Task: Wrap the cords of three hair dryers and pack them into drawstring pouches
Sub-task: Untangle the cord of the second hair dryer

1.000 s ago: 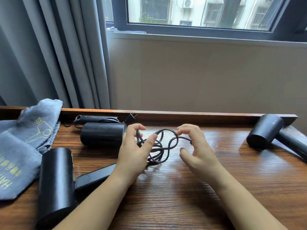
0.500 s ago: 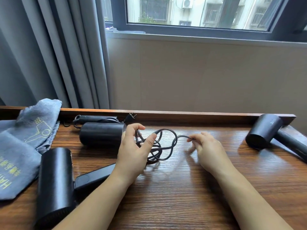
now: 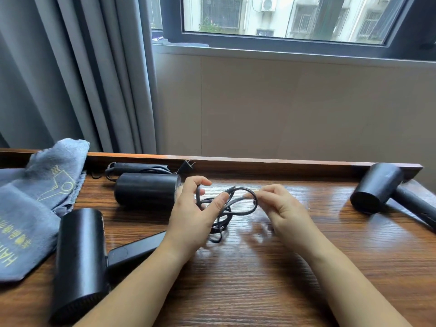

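Note:
Three black hair dryers lie on the wooden table (image 3: 259, 279). The nearest dryer (image 3: 80, 258) is at front left, with its handle pointing right under my left forearm. A second dryer (image 3: 146, 190) sits behind it, its plug (image 3: 186, 165) at the back rail. The third dryer (image 3: 382, 187) is at far right. My left hand (image 3: 191, 215) grips a loose coil of black cord (image 3: 231, 208) between thumb and fingers. My right hand (image 3: 280, 206) pinches a loop of that cord just right of the coil. Grey drawstring pouches (image 3: 30, 208) with a yellow dryer print lie at far left.
A raised wooden rail (image 3: 283, 161) runs along the table's back edge against a beige wall. Grey curtains (image 3: 70, 79) hang at back left. A window (image 3: 283, 17) sits above the wall.
My right hand has moved left and closed onto the cord loop, drawing it toward the coil. My left hand keeps its hold in the same place.

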The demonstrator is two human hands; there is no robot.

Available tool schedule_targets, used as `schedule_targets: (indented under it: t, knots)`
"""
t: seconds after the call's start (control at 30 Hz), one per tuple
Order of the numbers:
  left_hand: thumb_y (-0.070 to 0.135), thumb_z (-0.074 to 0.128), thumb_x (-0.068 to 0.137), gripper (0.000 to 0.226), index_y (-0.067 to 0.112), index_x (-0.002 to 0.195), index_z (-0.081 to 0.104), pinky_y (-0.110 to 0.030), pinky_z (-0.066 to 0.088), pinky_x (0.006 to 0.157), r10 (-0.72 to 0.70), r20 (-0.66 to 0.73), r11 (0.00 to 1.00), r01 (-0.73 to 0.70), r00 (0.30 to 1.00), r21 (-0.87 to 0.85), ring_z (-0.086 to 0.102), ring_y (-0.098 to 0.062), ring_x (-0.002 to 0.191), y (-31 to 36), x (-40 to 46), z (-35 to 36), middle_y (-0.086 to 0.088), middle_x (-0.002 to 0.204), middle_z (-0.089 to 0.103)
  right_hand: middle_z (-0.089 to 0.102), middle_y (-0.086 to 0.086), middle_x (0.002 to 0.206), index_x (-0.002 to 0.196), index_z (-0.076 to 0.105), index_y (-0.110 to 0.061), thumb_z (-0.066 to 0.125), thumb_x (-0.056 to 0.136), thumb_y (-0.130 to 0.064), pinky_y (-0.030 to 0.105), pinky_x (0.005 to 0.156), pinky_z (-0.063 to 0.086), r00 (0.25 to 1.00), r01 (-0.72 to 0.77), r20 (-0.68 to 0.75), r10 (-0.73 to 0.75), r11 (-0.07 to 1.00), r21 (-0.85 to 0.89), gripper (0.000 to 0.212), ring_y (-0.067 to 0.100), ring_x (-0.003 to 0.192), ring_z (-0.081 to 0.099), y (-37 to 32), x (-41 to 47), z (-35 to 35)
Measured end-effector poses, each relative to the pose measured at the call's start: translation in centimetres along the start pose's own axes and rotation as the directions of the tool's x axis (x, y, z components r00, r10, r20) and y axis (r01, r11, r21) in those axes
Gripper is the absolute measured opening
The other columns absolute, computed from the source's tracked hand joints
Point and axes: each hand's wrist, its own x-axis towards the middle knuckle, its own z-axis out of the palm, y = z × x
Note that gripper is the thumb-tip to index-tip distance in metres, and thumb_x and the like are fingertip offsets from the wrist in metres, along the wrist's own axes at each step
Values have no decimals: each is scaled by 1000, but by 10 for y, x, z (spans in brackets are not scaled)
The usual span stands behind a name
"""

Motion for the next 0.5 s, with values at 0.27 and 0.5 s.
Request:
schedule_targets:
  t: [0.27, 0.5]
  knots:
    - [39, 75, 82, 28, 40, 99, 52, 0, 35, 66, 5, -6, 1000, -5, 1000, 23, 53, 2, 86, 3, -2, 1, 1, 112, 52, 67, 3, 122, 128, 58, -20, 50, 91, 0, 32, 98, 49, 998, -27, 65, -8, 848, 529, 43, 21, 115, 62, -15, -6, 0]
    - [40, 77, 80, 31, 34, 102, 56, -3, 37, 67, 19, -30, 998, -17, 999, 54, 55, -7, 84, 0, -1, 2, 4, 106, 51, 54, 12, 133, 142, 45, -21, 70, 82, 3, 36, 95, 50, 974, -104, 218, -66, 721, 686, 70, 23, 101, 58, -24, -9, 9]
